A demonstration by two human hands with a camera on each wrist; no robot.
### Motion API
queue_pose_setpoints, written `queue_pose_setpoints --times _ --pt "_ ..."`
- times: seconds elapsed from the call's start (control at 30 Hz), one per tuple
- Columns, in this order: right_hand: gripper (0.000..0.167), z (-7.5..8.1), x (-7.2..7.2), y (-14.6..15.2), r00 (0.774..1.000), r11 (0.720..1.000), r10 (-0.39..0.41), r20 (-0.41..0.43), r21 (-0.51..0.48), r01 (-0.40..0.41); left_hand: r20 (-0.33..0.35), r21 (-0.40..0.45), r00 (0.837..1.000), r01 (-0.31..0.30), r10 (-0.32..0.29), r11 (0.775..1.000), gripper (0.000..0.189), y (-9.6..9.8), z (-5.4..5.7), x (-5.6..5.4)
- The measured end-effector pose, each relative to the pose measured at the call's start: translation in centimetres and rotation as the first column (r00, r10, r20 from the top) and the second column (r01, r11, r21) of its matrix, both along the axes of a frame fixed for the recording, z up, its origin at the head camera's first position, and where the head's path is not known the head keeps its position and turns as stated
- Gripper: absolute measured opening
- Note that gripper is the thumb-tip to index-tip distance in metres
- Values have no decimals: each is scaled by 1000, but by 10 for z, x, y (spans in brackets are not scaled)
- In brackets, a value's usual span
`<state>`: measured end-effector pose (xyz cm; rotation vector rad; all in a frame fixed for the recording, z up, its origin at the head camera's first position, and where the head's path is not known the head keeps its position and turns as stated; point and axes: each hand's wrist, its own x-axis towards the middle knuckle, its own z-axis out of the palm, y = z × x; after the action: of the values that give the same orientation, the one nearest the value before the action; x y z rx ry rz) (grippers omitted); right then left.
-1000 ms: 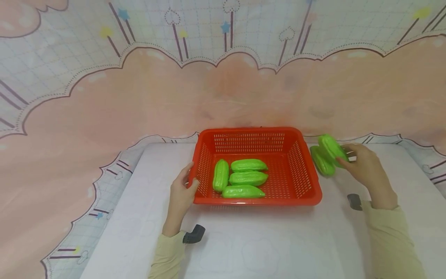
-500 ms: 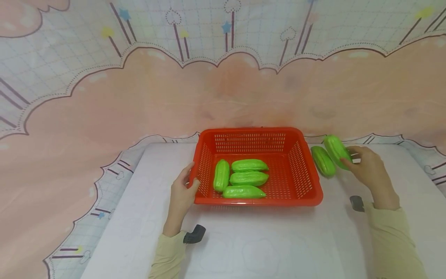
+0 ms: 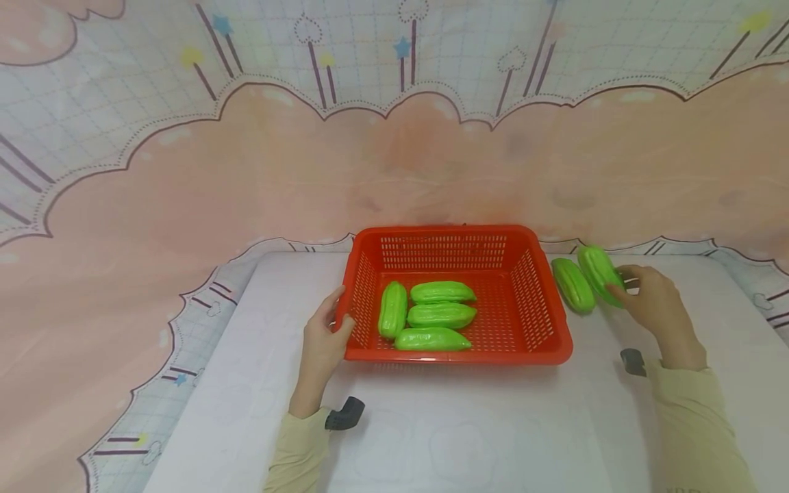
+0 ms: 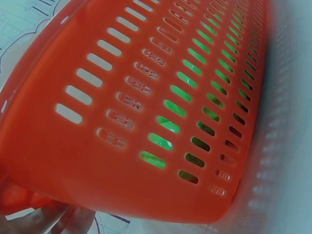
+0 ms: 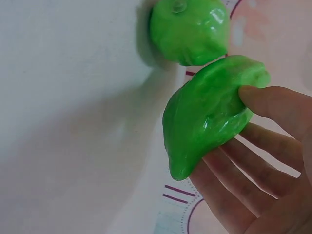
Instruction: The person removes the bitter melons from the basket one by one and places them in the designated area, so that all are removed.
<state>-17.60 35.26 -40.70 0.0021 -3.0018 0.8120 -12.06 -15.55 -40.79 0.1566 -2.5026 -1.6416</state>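
Near the desk's [image 3: 468,445] far edge, toward the far R corner, is the held gourd [image 3: 598,274], gripped by the R hand [image 3: 656,305], just R of the loose gourd [image 3: 573,285]; can't tell if those two touch. Vs a sec ago: held gourd has shifted R and a bit twd the near edge, no longer overlapping the loose one in head view; basket contents unchanged. My read: set-down beside the loose gourd, approx there but not released; desk contact unconfirmed. R hand pose: forearm in from the near R corner, angled fwd-L, thumb on one side of the gourd, fingers along the other, i.e. half-open light grip, no fist. L hand [image 3: 322,349] is at the red basket's [image 3: 456,357] L side by its near-L corner, thumb and fingers astride the rim, part-open, has hold of it. Basket sits mid-desk, close to the far edge. Inside, in its L part: one lengthwise gourd [image 3: 392,310] by the L wall, plus 3 crosswise gourds [image 3: 442,315] lined up R of it, nearest one by the front wall. Behind the desk: patterned cloth [image 3: 370,164]. Black wrist piece [image 3: 345,413] at the L cuff, similar one on the R.
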Motion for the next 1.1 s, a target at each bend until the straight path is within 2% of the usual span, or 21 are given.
queue_pose_setpoints --times 0.43,0.63,1.1 --pt "56 -9 -5 10 998 1000 -15 56 -1 15 3 -10 1000 -5 5 1000 56 1 2 1" --pt "62 -6 -7 13 992 1000 -31 123 7 30 -7 -3 1000 -2 2 1000 56 1 1 1" --pt "74 -4 -12 11 974 999 -44 223 13 42 -1 1 1000 -5 5 1000 55 1 2 2"
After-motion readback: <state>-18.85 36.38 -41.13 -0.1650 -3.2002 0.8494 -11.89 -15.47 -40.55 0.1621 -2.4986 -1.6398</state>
